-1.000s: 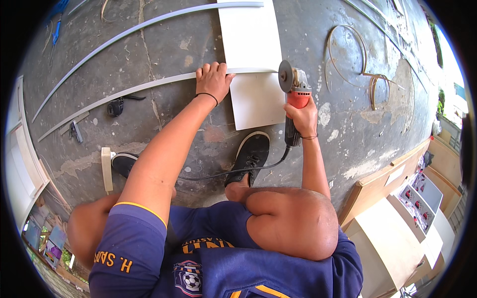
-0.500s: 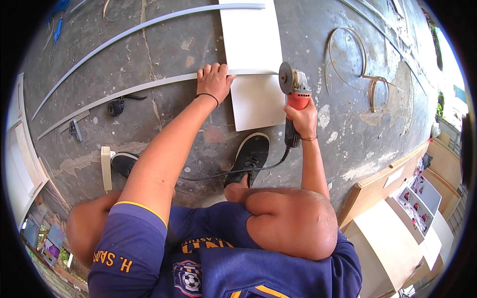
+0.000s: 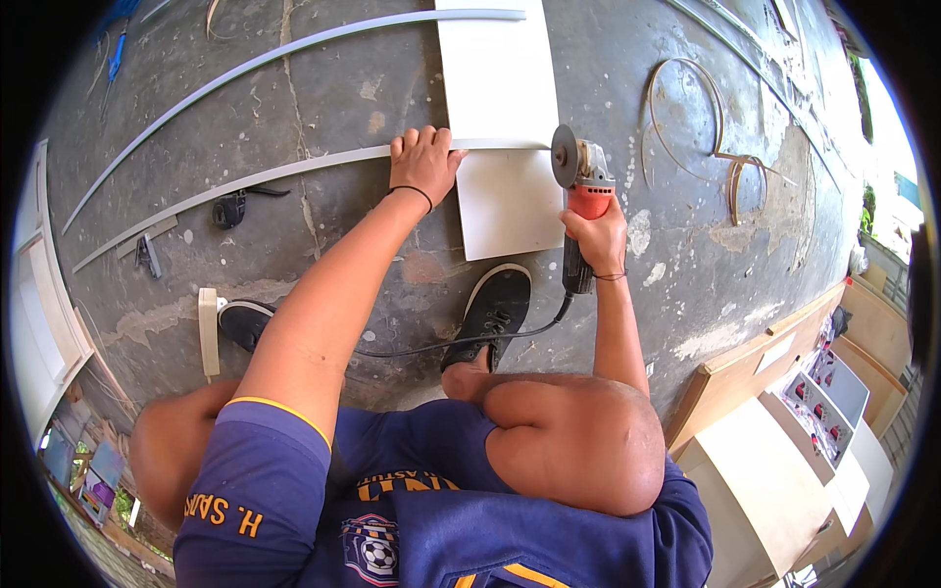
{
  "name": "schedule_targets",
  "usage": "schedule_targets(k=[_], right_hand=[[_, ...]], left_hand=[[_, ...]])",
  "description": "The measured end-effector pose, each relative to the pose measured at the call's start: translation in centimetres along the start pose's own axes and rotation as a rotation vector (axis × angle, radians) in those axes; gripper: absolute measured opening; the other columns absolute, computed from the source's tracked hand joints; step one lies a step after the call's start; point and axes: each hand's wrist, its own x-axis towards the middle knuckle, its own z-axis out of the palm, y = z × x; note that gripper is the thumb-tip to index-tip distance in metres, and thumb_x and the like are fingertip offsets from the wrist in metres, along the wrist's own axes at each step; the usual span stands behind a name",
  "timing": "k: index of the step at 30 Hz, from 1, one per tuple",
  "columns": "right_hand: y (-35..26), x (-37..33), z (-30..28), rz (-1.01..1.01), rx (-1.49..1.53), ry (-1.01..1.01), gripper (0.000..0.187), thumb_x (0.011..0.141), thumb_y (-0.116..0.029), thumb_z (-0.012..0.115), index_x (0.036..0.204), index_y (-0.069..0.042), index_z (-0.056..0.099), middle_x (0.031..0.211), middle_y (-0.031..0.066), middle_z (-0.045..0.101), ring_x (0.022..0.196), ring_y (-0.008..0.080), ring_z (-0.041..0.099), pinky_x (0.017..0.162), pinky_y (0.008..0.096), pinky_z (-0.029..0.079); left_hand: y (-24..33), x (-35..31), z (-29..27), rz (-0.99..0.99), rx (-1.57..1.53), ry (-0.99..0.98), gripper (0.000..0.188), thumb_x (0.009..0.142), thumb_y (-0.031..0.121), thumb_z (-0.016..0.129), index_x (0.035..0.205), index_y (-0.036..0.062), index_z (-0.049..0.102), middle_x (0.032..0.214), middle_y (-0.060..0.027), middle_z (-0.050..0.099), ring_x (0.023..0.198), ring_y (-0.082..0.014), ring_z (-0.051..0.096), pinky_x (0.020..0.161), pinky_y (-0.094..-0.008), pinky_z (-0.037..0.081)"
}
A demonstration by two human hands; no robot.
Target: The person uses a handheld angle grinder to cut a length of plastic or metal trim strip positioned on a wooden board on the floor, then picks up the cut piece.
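Note:
My right hand point(image 3: 600, 235) is wrapped round the body of a red and black angle grinder point(image 3: 590, 200), held upright with its dark cutting disc point(image 3: 564, 157) at the top left. The disc stands at the right end of a long thin pale strip point(image 3: 284, 172); whether it touches the strip I cannot tell. My left hand point(image 3: 423, 167) is closed over that strip and presses it down at the left edge of a white board point(image 3: 505, 83). Under the strip's right end the board lies flat on the floor.
A second pale strip point(image 3: 265, 64) lies beyond the first. The grinder's cord point(image 3: 461, 347) runs past my black shoe point(image 3: 492, 314). A black tool point(image 3: 229, 210) and a small metal piece point(image 3: 148, 257) lie at left, coiled edging point(image 3: 720, 103) at right. Boxes of supplies point(image 3: 821, 410) stand lower right.

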Motion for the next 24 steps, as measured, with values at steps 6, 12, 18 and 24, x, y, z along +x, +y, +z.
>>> schedule_targets(k=[6, 12, 18, 24], right_hand=[[-0.42, -0.19, -0.17, 0.009, 0.001, 0.006, 0.045, 0.06, -0.023, 0.074, 0.095, 0.001, 0.059, 0.071, 0.0107, 0.066, 0.064, 0.0197, 0.065, 0.064, 0.032, 0.052], [-0.18, 0.05, -0.25, -0.016, -0.019, 0.0, 0.045, 0.06, -0.023, 0.074, 0.095, 0.001, 0.059, 0.071, 0.0112, 0.066, 0.064, 0.0198, 0.065, 0.064, 0.0318, 0.052], [-0.78, -0.08, -0.5, 0.01, -0.038, -0.009, 0.045, 0.06, -0.023, 0.074, 0.095, 0.001, 0.059, 0.07, 0.0106, 0.066, 0.063, 0.0192, 0.065, 0.064, 0.0315, 0.052], [-0.32, 0.1, -0.7, 0.007, -0.019, -0.026, 0.045, 0.06, -0.024, 0.074, 0.095, 0.001, 0.059, 0.07, 0.0107, 0.066, 0.063, 0.0191, 0.065, 0.064, 0.0316, 0.052]], left_hand=[[0.04, 0.01, 0.04, -0.001, -0.016, 0.005, 0.028, 0.091, 0.037, 0.055, 0.098, 0.0101, 0.054, 0.097, -0.0065, 0.054, 0.097, -0.0261, 0.047, 0.087, -0.0399, 0.031], [-0.04, -0.05, 0.07, -0.003, -0.007, 0.013, 0.028, 0.092, 0.037, 0.055, 0.098, 0.0101, 0.054, 0.097, -0.0068, 0.054, 0.097, -0.0262, 0.047, 0.088, -0.0399, 0.031], [-0.06, -0.03, 0.11, 0.002, -0.016, 0.017, 0.028, 0.092, 0.038, 0.055, 0.097, 0.0101, 0.054, 0.097, -0.0069, 0.054, 0.097, -0.0261, 0.047, 0.088, -0.0399, 0.031], [0.16, 0.01, -0.06, -0.006, -0.015, -0.005, 0.028, 0.092, 0.037, 0.054, 0.098, 0.01, 0.054, 0.097, -0.0066, 0.054, 0.098, -0.026, 0.047, 0.088, -0.04, 0.031]])
